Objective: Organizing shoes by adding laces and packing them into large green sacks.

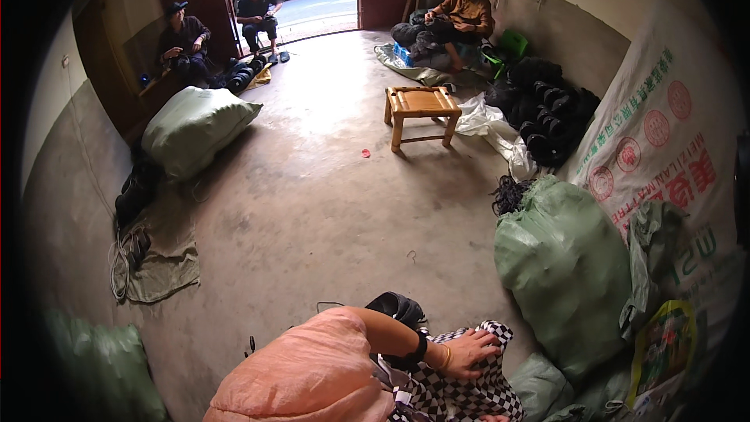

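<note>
My left arm in a pink sleeve reaches across from the lower edge, with a black band and a thin bracelet at the wrist. My left hand [469, 353] lies on a black-and-white checkered cloth [445, 391], its fingers stretched out over the fabric. Of my right hand [494, 419] only a sliver of skin shows at the bottom edge by the cloth; its fingers are hidden. Just beyond my left forearm, a dark rounded fabric piece [396, 309] rests low, partly covered by the arm.
A stuffed green sack [558, 258] stands at right, beside a printed white sheet [648, 133]. A wooden stool [423, 101] stands farther off, near piled black goods [543, 109]. Another full sack [195, 129] lies at left. Three people sit near the open doorway, their hands at dark items.
</note>
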The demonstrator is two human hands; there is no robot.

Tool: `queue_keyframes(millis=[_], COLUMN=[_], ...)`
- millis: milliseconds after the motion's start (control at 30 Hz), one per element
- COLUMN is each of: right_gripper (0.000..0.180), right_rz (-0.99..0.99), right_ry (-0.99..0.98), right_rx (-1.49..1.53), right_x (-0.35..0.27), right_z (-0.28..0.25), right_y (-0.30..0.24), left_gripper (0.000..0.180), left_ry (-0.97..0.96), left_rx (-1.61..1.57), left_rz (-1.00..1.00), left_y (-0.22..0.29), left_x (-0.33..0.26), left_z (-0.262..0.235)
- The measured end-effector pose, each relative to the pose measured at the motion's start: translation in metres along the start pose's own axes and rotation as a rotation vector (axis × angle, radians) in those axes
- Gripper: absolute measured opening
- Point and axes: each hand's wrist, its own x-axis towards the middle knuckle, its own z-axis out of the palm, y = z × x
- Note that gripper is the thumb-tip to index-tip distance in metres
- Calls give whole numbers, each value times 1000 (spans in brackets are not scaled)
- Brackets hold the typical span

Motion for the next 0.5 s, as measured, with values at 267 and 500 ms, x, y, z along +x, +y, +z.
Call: queue_keyframes(millis=[267,500], right_gripper=[10,8], right_rz=[24,26], right_ry=[35,68], right_rx=[35,82], right_x=[-5,-9], right_z=[-2,10], right_y=[-1,9], left_gripper=[68,66], left_ry=[-7,-2], left_rx=[-1,-14], left_rz=[6,-6], left_y=[2,5], left_x=[0,0], left_z=[5,6])
